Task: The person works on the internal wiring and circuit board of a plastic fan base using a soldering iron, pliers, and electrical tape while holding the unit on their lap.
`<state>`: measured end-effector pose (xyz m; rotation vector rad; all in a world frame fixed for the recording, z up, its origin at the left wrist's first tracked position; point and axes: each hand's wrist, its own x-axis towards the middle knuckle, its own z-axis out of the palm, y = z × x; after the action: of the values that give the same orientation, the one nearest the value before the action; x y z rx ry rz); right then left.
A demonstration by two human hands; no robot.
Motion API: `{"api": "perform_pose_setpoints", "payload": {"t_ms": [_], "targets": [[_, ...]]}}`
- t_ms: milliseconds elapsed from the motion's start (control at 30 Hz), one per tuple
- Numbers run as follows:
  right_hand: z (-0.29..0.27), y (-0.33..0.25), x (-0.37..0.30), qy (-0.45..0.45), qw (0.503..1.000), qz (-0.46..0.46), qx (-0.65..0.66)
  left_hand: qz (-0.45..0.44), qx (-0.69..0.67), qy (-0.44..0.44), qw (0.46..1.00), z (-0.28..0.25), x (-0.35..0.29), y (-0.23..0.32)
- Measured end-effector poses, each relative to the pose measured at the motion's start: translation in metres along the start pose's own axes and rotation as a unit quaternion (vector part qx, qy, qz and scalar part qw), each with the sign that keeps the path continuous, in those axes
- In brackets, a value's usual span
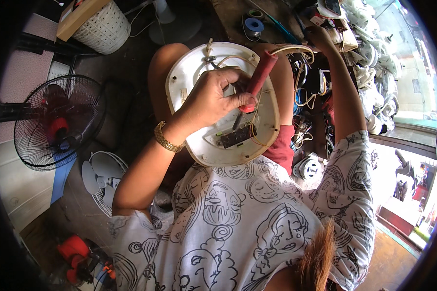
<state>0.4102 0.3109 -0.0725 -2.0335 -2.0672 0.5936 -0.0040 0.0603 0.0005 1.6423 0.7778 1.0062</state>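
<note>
Two hands are busy here. The left hand [211, 99] is curled tight around a soldering iron [257, 80] with a red handle. Its dark tip points down at a small dark circuit board [237, 137] with thin yellow wires on it. The board sits in the open underside of a round white fan base [199, 150], which lies across the person's lap, in the middle of the picture. A gold bracelet [166, 138] is on that wrist.

The right hand [320, 36] reaches far away, up to the cluttered table [230, 14] at the top right. It is among tools and bits there, and I cannot tell if it is closed on anything or loose.

How far along is the work? The base is already open and turned over, the board is bare, and the iron is at the board. I think the joining of wires is going on now. Loose white and yellow wires [303, 92] still hang out to the right of the base, so there looks to be more to fix, and the base is not closed up yet.

Farther out, a blue spool of wire [253, 25] sits on the table. A black fan with red blades [58, 121] stands at the left, and a white fan guard [102, 177] lies on the floor nearer. A white basket [102, 26] is at the far left.
</note>
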Motion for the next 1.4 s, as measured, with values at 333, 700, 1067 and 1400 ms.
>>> {"api": "perform_pose_setpoints", "payload": {"t_ms": [333, 700, 1067, 1400], "targets": [[-0.125, -0.006, -0.143, 0.097, 0.961, -0.224, 0.128, -0.031, 0.007, 0.015, 0.999, -0.005, -0.009, -0.007], [-0.135, -0.147, -0.278, -0.201, 0.918, -0.339, -0.041, -0.012, -0.026, 0.02, 0.999, 0.0, -0.006, -0.01], [-0.087, -0.187, -0.264, -0.194, 0.906, -0.367, -0.085, 0.004, 0.017, 0.038, 0.999, -0.002, -0.011, -0.006], [-0.081, -0.187, -0.253, -0.267, 0.913, -0.294, -0.09, -0.01, 0.028, 0.039, 0.999, -0.004, -0.015, -0.003]]}}
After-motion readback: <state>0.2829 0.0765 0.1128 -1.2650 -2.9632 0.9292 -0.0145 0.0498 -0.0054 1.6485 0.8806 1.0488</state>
